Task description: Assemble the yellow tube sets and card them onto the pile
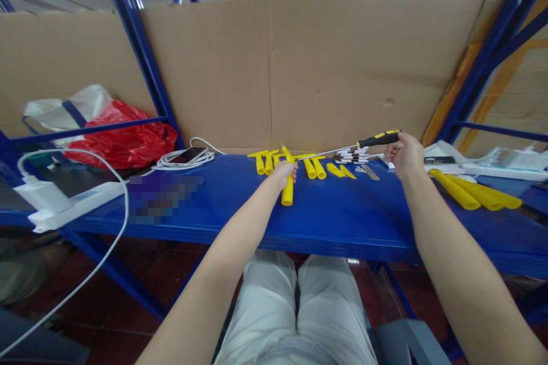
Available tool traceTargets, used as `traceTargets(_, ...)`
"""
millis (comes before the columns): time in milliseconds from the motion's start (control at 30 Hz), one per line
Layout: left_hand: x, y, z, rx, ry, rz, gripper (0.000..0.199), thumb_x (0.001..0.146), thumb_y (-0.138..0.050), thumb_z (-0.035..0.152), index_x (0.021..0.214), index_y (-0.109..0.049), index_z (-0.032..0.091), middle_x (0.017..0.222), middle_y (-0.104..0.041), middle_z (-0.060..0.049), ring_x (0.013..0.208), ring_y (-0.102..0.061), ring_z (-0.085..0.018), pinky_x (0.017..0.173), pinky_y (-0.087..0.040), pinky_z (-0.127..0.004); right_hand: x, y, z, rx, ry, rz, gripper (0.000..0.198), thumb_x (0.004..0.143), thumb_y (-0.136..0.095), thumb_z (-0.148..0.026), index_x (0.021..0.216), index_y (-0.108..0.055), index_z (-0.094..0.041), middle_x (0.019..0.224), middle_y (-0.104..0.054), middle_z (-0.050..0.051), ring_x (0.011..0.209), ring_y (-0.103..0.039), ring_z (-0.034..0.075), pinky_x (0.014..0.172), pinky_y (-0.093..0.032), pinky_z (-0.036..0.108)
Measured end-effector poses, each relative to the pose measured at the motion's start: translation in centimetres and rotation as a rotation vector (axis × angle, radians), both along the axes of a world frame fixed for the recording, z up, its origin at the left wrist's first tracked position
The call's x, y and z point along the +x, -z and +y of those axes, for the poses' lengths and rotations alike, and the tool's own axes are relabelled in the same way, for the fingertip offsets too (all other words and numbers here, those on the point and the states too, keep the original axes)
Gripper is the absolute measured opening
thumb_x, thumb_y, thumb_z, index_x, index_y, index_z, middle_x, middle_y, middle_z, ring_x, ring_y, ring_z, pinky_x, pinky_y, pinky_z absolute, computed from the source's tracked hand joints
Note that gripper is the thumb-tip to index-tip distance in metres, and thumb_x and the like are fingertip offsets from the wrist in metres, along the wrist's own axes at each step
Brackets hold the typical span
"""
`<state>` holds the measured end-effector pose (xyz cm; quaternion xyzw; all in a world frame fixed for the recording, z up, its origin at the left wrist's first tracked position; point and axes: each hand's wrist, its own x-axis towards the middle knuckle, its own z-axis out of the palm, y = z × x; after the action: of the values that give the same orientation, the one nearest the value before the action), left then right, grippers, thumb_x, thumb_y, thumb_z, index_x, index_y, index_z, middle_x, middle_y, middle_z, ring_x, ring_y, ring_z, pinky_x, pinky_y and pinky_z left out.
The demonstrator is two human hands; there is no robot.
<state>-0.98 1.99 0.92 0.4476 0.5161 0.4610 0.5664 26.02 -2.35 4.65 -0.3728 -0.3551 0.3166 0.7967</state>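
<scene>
Inspected: the counter (342,217), the cardboard (342,57) behind it and the screwdriver (379,138) above it. No lettering, brand, number or sign is legible on any.

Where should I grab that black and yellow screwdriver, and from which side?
Probably best by its handle, coming from the right, where the right hand holds its end. The handle is thick and points right, while the metal shaft is thin and runs left toward the yellow tubular piece in the left hand.

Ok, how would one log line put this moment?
left hand: holds yellow piece | right hand: holds screwdriver | shaft: points toward yellow piece
</scene>
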Motion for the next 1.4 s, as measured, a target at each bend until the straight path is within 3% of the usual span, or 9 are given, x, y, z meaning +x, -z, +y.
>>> traceTargets(133, -0.06, 0.09, 0.14, 0.002, -0.01, 0.0, 0.018, 0.077, -0.052, 0.001, 0.074, -0.046, 0.018, 0.042, -0.035, 0.01, 0.031, -0.032, -0.004, 0.038, -0.027, -0.017, -0.31, 0.01, -0.23, 0.005, 0.055, -0.078, 0.01, 0.085, -0.05, -0.018, 0.079, -0.044, -0.021, 0.039, -0.045, -0.008, 0.027, -0.038, 0.01, 0.027, -0.029, 0.017)
traceTargets(400, -0.03, 0.02, 0.05, 0.008, -0.03, 0.01, 0.019, 0.076, -0.056, 0.004, 0.073, -0.044, 0.019, 0.044, -0.038, 0.009, 0.032, -0.032, -0.004, 0.039, -0.027, -0.016, -0.48, -0.06, -0.36, -0.024, 0.09, -0.039, 0.035, 0.073, -0.071, -0.033, 0.07, -0.038, -0.022, 0.041, -0.042, -0.01, 0.028, -0.038, 0.009, 0.027, -0.028, 0.017)
traceTargets(567, -0.05, -0.26, -0.31, 0.02, -0.022, 0.036, 0.021, 0.079, -0.053, 0.001, 0.071, -0.044, 0.018, 0.044, -0.038, 0.009, 0.033, -0.034, -0.004, 0.04, -0.029, -0.018, -0.61, -0.2, -0.41, -0.034, 0.111, -0.012, 0.031, 0.077, -0.067, -0.028, 0.067, -0.038, -0.022, 0.038, -0.036, -0.011, 0.027, -0.034, 0.008, 0.026, -0.027, 0.017)
traceTargets(867, -0.08, -0.34, -0.38, 0.027, -0.026, 0.061, 0.019, 0.078, -0.052, 0.0, 0.074, -0.047, 0.018, 0.044, -0.039, 0.008, 0.033, -0.035, -0.005, 0.042, -0.03, -0.019, -0.82, -0.09, -0.71, -0.01, 0.135, -0.056, 0.038, 0.073, -0.072, -0.043, 0.062, -0.044, -0.019, 0.035, -0.031, -0.011, 0.026, -0.03, 0.005, 0.028, -0.026, 0.017)
traceTargets(1133, -0.11, -0.31, -0.38, 0.017, -0.014, 0.071, 0.019, 0.081, -0.051, 0.001, 0.073, -0.046, 0.018, 0.045, -0.038, 0.009, 0.034, -0.034, -0.005, 0.043, -0.03, -0.02, -0.95, -0.73, -0.95, -0.056, 0.02, 0.011, 0.025, 0.086, -0.05, -0.021, 0.062, -0.041, -0.02, 0.035, -0.039, -0.007, 0.029, -0.039, 0.011, 0.028, -0.028, 0.02)
traceTargets(1400, -0.11, -0.25, -0.32, 0.026, -0.031, 0.067, 0.017, 0.078, -0.055, 0.002, 0.076, -0.049, 0.018, 0.045, -0.039, 0.008, 0.034, -0.034, -0.005, 0.04, -0.029, -0.019, -0.89, -0.11, -0.84, -0.005, 0.098, -0.075, 0.031, 0.078, -0.069, -0.034, 0.064, -0.045, -0.019, 0.039, -0.042, -0.008, 0.03, -0.037, 0.007, 0.028, -0.03, 0.017)
